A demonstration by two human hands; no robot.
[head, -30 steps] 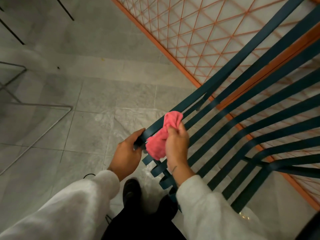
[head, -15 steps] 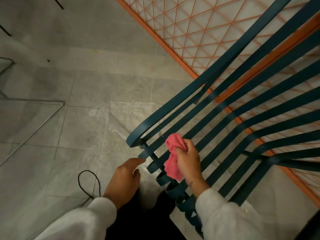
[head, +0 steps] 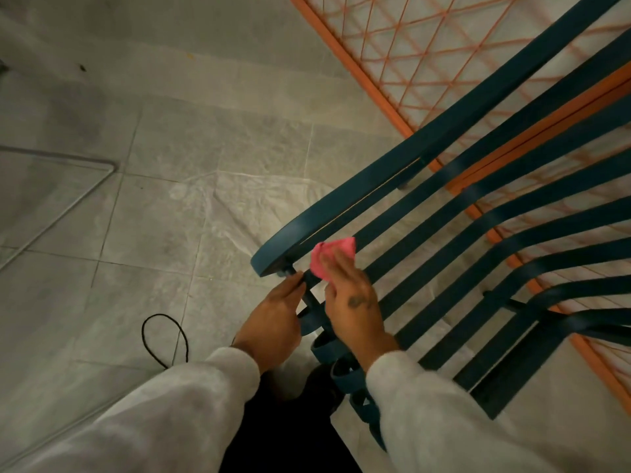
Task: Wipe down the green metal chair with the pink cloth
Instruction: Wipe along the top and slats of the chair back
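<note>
The dark green metal chair (head: pixel 444 206) fills the right half of the view, its flat slats running up to the right. My right hand (head: pixel 355 302) presses the pink cloth (head: pixel 329 256) onto a slat just below the broad outer rail. Only the cloth's upper part shows past my fingers. My left hand (head: pixel 273 322) sits beside it, fingertips pinching the curled end of a slat near the chair's left corner. White sleeves cover both forearms.
An orange frame with diamond mesh (head: pixel 409 52) lies under and behind the chair. A black cord loop (head: pixel 164 339) rests on the grey tiled floor at my left. A thin metal wire frame (head: pixel 68 196) stands at the far left.
My right hand has slid the cloth up from the curled slat ends toward the outer rail. My left hand, off the chair half a second ago, now touches a slat end.
</note>
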